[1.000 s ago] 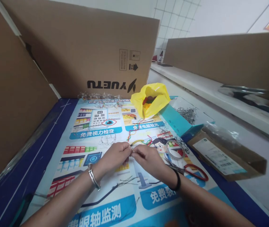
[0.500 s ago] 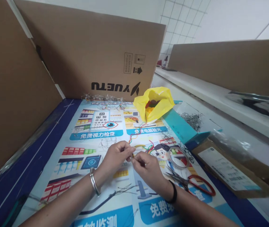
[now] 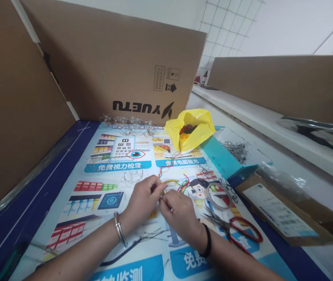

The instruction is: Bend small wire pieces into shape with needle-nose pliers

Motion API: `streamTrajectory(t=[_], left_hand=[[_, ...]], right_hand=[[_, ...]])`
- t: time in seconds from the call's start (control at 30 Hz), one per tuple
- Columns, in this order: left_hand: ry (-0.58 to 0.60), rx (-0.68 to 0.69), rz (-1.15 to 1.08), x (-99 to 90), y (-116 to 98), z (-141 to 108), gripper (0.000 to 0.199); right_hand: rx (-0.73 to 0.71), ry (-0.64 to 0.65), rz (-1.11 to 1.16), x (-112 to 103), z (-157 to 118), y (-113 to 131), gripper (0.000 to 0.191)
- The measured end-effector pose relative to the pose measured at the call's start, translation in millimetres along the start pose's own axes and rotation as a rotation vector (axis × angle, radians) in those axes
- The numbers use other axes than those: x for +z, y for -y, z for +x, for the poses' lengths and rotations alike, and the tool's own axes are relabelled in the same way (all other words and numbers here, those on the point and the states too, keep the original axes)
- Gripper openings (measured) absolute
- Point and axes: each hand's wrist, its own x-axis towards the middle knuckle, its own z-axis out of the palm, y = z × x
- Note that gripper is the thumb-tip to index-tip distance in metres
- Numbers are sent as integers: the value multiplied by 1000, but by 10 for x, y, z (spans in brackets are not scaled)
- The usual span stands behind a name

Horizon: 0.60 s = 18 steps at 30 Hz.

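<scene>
My left hand (image 3: 146,197), with a silver bangle at the wrist, is closed in a pinch over the middle of the printed sheet. My right hand (image 3: 179,214), wearing a black band, pinches close beside it, fingertips nearly meeting. A thin yellow cord (image 3: 170,181) curves out behind the fingers; its pinched part is mostly hidden. Red, green and yellow threads (image 3: 184,185) trail to the right of it. Another coloured strand (image 3: 166,167) runs from the fingers up to a yellow bag (image 3: 197,134) with coloured contents.
Red-handled scissors (image 3: 247,230) lie open-bladed at the right, by a roll of clear tape (image 3: 219,196). A brown package (image 3: 289,210) rests at the right edge. Dark wires (image 3: 143,239) lie near my left forearm. Cardboard walls (image 3: 119,58) stand behind and left.
My right hand has shifted slightly left and down, its fingers curled further. My left hand keeps its pinch. The view has tilted slightly.
</scene>
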Motion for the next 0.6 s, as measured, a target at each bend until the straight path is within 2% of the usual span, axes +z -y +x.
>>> streamTrajectory(t=[0.1,0.17,0.23,0.3,0.47,0.6], left_hand=[[78,-43,-106,-86,24,74,21],[134,-41,-116,-143,41,116,22],[174,-29,-89,-177,56,137,24],[216,-16,-52,-180,71,140,23],[300,-44,-57,-131,108,127,21],[325,-64,-126,-117,117,131,22]], right_hand=[[5,109,97,-79,20,-40,18],[56,117,151,-142,40,-90,20],[160,58,173,-192,73,-145,29],[238,83,274,-219,116,-189,28],[322,320,656,-205,187,-233,23],[423,394,911,-162,181,-242,20]])
